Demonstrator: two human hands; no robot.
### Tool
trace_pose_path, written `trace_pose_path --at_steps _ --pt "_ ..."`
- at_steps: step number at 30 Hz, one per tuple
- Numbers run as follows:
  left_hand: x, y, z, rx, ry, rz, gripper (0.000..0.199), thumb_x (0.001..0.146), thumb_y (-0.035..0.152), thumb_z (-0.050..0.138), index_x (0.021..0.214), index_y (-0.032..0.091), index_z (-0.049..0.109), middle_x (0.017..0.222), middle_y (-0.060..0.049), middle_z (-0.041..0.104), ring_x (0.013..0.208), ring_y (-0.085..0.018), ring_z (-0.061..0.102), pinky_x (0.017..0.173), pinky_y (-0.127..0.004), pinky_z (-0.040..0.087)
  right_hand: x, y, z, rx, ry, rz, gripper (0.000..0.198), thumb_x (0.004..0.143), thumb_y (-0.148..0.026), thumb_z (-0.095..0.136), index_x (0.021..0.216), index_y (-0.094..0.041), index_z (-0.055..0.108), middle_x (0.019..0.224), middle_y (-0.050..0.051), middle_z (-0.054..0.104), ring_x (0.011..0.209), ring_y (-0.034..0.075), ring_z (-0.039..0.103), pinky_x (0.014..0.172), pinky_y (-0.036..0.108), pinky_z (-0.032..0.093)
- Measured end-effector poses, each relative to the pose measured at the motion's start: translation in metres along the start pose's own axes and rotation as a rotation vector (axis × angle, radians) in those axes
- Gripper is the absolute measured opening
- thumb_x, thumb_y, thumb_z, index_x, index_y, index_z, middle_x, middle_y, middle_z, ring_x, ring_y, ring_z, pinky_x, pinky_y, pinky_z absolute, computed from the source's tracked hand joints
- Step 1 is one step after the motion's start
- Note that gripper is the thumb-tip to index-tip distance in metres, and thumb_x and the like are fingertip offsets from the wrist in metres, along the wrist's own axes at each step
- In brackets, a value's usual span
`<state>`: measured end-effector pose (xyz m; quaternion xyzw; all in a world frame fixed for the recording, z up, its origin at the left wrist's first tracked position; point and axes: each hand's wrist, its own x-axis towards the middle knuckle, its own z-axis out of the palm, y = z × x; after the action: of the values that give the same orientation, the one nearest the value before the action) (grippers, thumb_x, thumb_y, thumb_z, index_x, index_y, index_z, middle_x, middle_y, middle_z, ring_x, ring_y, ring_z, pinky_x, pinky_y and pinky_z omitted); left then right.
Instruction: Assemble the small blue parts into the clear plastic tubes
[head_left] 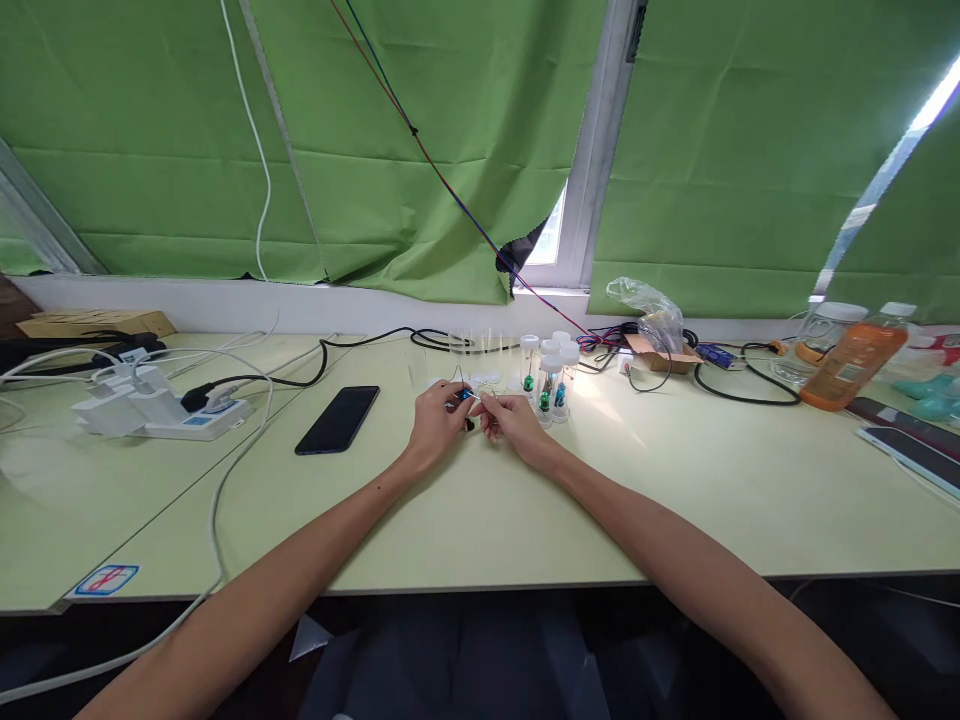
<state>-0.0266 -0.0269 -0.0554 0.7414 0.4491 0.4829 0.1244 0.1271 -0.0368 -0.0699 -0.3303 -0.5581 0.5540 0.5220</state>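
My left hand is closed, its fingertips pinching a small shiny blue piece with thin wire-like stems. Close beside it, my right hand is also closed in a pinch at the same piece; what lies between its fingertips is too small to name. A small black object sits on the table under the hands. Just right of my right hand stand several clear tubes with white caps, holding green and blue pieces on dark stems. Clear empty-looking tubes stand behind the hands, hard to make out.
On the pale table, a black phone and a power strip with white cables lie to the left. A cardboard box with a plastic bag is at the back right. An orange bottle and more phones are far right.
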Motion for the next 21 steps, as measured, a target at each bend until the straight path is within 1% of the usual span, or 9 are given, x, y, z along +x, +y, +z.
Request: trace_pose_path --at_steps 3,6,10,13,16,21 --pt "0.0 0.0 0.0 0.012 0.011 0.015 0.022 0.082 0.031 0.057 0.091 0.017 0.071 0.093 -0.006 0.067 0.059 -0.013 0.063 0.059 -0.026 0.052 -0.002 -0.003 0.001 0.092 -0.045 0.068 0.046 0.072 -0.06 0.069 0.068 -0.014 0.068 0.055 -0.001 0.056 0.047 0.008 0.048 0.046 0.024 0.037" --pt "0.0 0.0 0.0 0.017 0.016 0.011 0.022 0.083 0.031 0.057 0.091 0.017 0.071 0.09 -0.005 0.066 0.059 -0.012 0.062 0.061 -0.027 0.052 -0.003 -0.007 0.002 0.198 -0.09 0.137 0.043 0.071 -0.056 0.072 0.068 -0.013 0.067 0.053 -0.002 0.054 0.046 0.009 0.048 0.043 0.023 0.033" --pt "0.0 0.0 0.0 -0.001 0.0 -0.004 0.023 0.083 0.033 0.056 0.093 0.017 0.071 0.09 -0.005 0.065 0.058 -0.012 0.062 0.06 -0.026 0.052 -0.003 -0.01 0.002 0.265 -0.101 0.237 0.042 0.073 -0.055 0.071 0.067 -0.014 0.064 0.049 -0.003 0.051 0.043 0.009 0.045 0.04 0.023 0.026" --pt "0.0 0.001 0.0 0.004 -0.006 -0.006 0.023 0.084 0.033 0.056 0.093 0.017 0.07 0.089 -0.004 0.065 0.053 -0.01 0.059 0.06 -0.026 0.051 -0.003 -0.012 0.002 0.298 -0.108 0.295 0.042 0.077 -0.055 0.068 0.065 -0.015 0.061 0.046 -0.004 0.048 0.041 0.008 0.043 0.04 0.023 0.024" --pt "0.0 0.003 0.0 -0.005 -0.014 -0.006 0.022 0.084 0.032 0.056 0.093 0.017 0.07 0.09 -0.004 0.065 0.05 -0.009 0.059 0.06 -0.026 0.051 -0.003 -0.011 0.001 0.324 -0.118 0.327 0.042 0.081 -0.054 0.065 0.065 -0.016 0.059 0.045 -0.004 0.046 0.04 0.008 0.04 0.041 0.023 0.023" --pt "-0.002 0.007 -0.001 -0.034 -0.006 -0.014 0.021 0.083 0.03 0.057 0.093 0.017 0.071 0.095 -0.005 0.069 0.058 -0.012 0.065 0.063 -0.026 0.052 0.0 -0.007 -0.001 0.36 -0.115 0.349 0.041 0.081 -0.054 0.065 0.065 -0.016 0.058 0.045 -0.005 0.045 0.04 0.008 0.039 0.041 0.023 0.023"
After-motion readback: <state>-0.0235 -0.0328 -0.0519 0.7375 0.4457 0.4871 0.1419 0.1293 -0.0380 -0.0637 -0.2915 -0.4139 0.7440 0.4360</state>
